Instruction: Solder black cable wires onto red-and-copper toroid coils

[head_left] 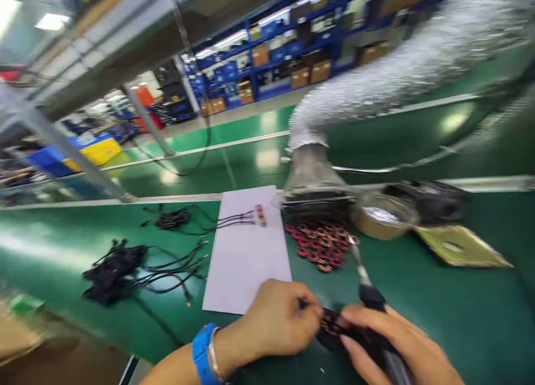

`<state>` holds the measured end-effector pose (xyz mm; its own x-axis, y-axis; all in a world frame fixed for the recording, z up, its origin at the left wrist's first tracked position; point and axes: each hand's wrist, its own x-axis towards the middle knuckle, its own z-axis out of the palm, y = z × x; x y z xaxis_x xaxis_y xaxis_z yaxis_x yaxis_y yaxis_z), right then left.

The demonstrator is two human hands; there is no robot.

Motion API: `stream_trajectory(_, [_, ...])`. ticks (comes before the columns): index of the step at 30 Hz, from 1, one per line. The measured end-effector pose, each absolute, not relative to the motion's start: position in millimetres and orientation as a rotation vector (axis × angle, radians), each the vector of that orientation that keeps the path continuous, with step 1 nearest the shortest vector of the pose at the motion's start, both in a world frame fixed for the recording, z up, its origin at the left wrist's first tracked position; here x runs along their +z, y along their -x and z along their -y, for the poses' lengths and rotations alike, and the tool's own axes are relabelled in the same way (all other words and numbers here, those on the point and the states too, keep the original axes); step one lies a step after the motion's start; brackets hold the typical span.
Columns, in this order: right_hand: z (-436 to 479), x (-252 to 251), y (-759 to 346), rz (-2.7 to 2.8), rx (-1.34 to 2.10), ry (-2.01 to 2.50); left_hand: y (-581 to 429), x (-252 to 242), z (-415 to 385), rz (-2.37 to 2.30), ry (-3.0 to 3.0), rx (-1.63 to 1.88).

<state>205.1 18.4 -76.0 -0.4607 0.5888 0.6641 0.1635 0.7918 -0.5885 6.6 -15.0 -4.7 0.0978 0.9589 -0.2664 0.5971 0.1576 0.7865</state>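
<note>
Two bare hands meet close to the near side of a green workbench point(460, 318), over a small black round part point(330, 329). The left hand point(288, 318), blue band at its wrist, has thumb and forefinger pinched on something thin and dark, too blurred to name. The right hand point(388, 340) grips a soldering iron point(370, 290), its thumb and forefinger at the round part's right edge. The iron's tip points away, towards a heap of red and copper-coloured pieces point(321, 245) just below the duct hood point(311, 176). From where I stand, green surface stretches right of the right hand, up to the yellow pad point(462, 245) and tape roll point(378, 226). Leftward is tighter: a white sheet point(251, 262) reaches the left hand, and black cables point(115, 271) trail towards its left edge. A pale rail point(188, 200) borders the far side.
</note>
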Motion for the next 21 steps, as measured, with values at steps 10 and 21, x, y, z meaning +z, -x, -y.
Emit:
stream_trajectory(10, [-37.2,-50.7,-194.8,1.931,0.622,0.655,11.3,-8.1,-7.7,-1.546,-1.466,0.458])
stream_trajectory(21, [-33.7,-50.1,-193.4,1.935,0.761,0.604,-12.5,1.7,-10.2,-1.611,-1.528,0.234])
